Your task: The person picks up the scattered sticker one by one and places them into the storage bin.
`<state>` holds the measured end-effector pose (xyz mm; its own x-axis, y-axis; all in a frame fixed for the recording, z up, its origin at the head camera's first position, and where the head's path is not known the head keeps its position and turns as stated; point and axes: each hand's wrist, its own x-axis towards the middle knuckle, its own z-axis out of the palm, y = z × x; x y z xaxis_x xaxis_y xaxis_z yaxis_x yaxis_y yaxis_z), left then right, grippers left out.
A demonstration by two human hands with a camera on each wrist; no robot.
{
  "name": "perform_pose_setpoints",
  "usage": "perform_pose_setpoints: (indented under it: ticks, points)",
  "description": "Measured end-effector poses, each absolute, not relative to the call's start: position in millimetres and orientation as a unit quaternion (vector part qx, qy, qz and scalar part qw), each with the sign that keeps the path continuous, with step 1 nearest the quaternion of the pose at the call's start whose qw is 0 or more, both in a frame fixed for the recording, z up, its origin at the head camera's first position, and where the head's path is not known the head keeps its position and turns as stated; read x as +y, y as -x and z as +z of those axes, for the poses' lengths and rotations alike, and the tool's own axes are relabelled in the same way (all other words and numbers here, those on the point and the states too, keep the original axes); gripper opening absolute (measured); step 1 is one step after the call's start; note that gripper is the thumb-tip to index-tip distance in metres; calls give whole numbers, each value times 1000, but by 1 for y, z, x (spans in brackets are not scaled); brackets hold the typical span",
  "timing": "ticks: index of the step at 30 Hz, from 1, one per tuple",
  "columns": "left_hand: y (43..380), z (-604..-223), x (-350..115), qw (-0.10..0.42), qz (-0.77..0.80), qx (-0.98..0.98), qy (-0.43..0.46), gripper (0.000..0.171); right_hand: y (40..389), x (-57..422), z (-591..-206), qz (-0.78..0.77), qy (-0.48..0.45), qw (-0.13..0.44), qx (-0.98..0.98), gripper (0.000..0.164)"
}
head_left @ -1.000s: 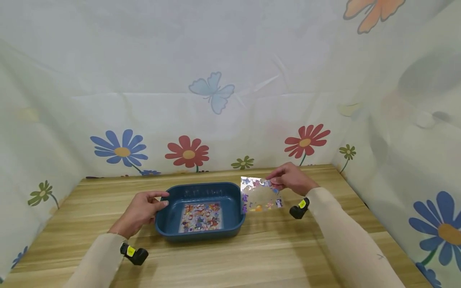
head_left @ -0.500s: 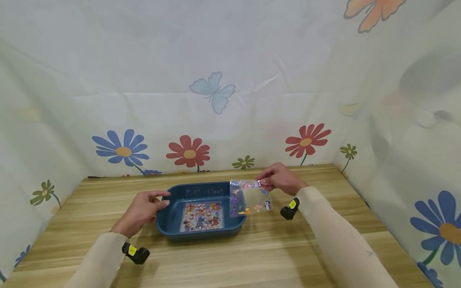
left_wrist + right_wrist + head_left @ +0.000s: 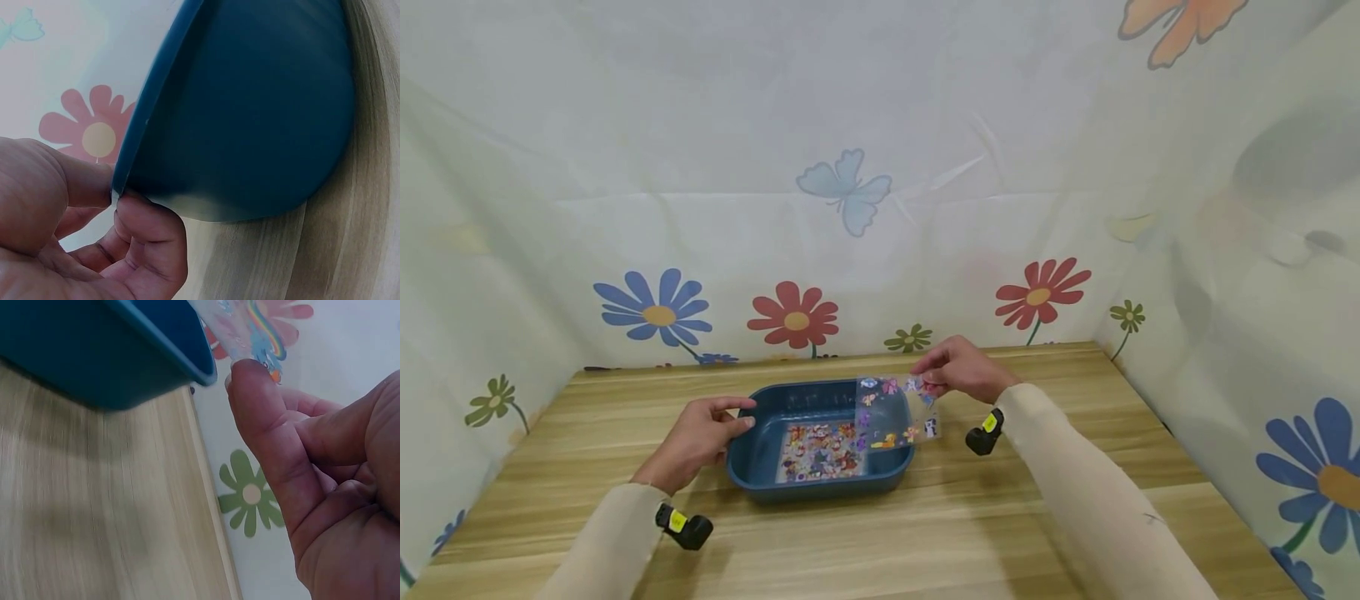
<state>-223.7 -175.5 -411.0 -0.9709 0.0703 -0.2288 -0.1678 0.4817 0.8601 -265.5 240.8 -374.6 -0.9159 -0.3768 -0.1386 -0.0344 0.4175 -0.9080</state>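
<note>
A dark blue oblong basin point(image 3: 760, 492) stands on the wooden table. My left hand point(image 3: 696, 437) pinches its left rim between thumb and fingers; the left wrist view shows the rim point(image 3: 140, 125) in that grip. Flat on the basin's floor lies a clear sheet of colourful cartoon stickers point(image 3: 820, 454). My right hand point(image 3: 966, 371) pinches the top right corner of a second clear sticker sheet point(image 3: 887, 439), with small pony figures around its edge. That sheet hangs over the basin's right end, partly beyond the rim. In the right wrist view, only its corner point(image 3: 265, 347) shows beside my fingertips.
The wooden table point(image 3: 865, 550) ends at a pale cloth backdrop point(image 3: 700, 167) printed with flowers and butterflies. The cloth also rises at both sides. A small black camera is strapped to each wrist.
My right hand has moved left, carrying the pony sticker sheet from beside the basin to over its right end. The left hand and the basin have stayed in place.
</note>
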Motion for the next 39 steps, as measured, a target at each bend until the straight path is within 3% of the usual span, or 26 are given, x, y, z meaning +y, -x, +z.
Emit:
perform_pose_setpoints:
  ticks: [25,39]
  points:
    - [225,-413,-177,114,512,851,17,39,270,180,-370,-517,163,188,819,24]
    - [224,-412,-178,118,510,852,24,40,269,149,-379,-515,165,207,816,31]
